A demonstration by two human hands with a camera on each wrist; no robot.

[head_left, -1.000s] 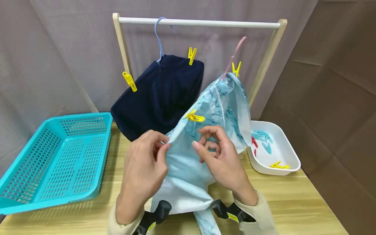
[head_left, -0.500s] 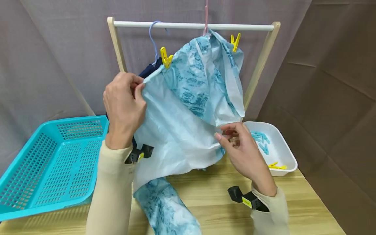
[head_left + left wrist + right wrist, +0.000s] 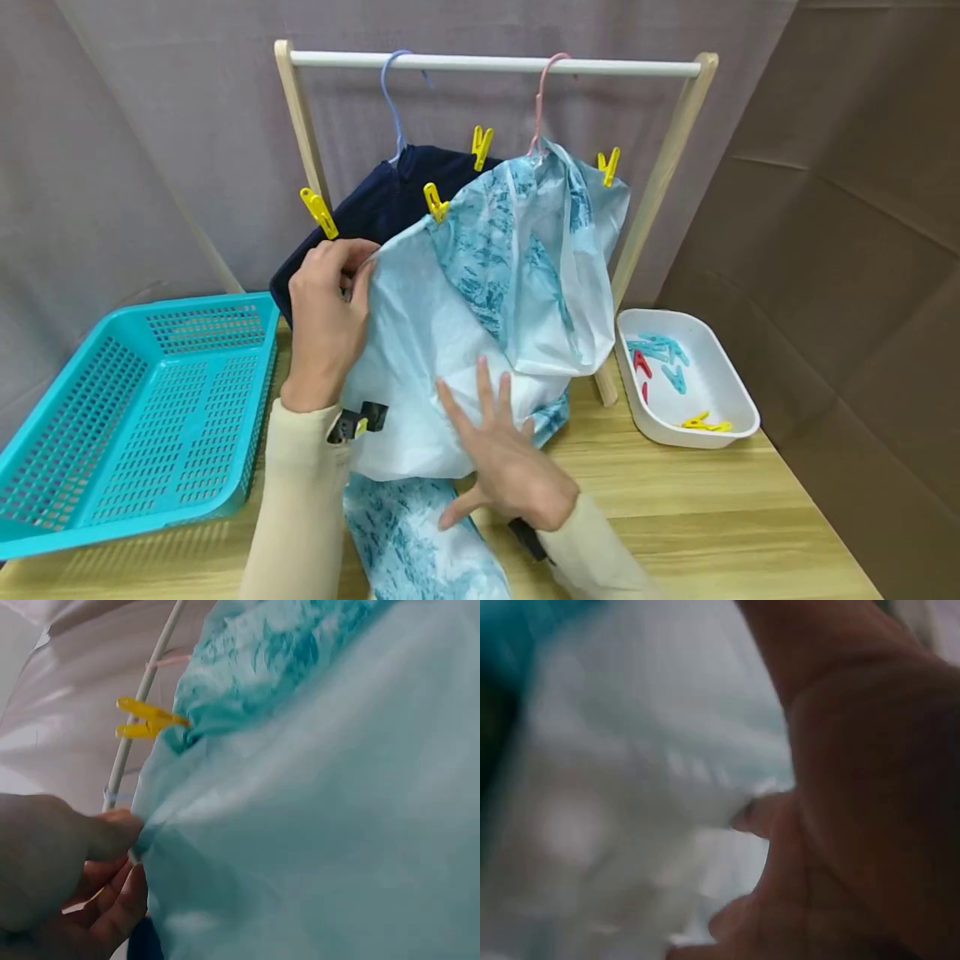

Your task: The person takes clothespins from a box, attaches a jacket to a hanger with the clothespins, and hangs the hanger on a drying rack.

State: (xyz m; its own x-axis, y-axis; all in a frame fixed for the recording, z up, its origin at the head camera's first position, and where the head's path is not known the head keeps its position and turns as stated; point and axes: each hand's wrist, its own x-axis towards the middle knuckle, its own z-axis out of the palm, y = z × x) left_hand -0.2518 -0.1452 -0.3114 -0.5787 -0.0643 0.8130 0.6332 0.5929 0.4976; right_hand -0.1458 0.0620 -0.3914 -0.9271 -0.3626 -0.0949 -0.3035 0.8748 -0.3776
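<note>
A light blue patterned jacket (image 3: pixel 480 275) hangs from a pink hanger (image 3: pixel 539 104) on the rack's white bar, its pale inner side facing out. Yellow clothespins (image 3: pixel 435 202) are clipped at both of its shoulders. My left hand (image 3: pixel 327 321) pinches the upper edge of the jacket's left part between thumb and fingers; the left wrist view shows this pinch below a yellow clothespin (image 3: pixel 150 718). My right hand (image 3: pixel 513 462) is spread with straight fingers over the lower jacket front. In the right wrist view the right hand (image 3: pixel 840 825) is beside blurred pale cloth. One sleeve (image 3: pixel 427 533) trails toward the front.
Behind the jacket hangs a navy garment (image 3: pixel 382 196) on a blue hanger (image 3: pixel 392 100), with yellow clothespins on it. A turquoise basket (image 3: pixel 258 392) stands left. At right, a white tub (image 3: pixel 720 383) holds blue, red and yellow clothespins. The wooden rack (image 3: pixel 660 183) stands at the back.
The pink hanger's hook has come onto the bar, where it was off it before. My left hand rose with the cloth edge; my right hand let go of the cloth and spread out leftward.
</note>
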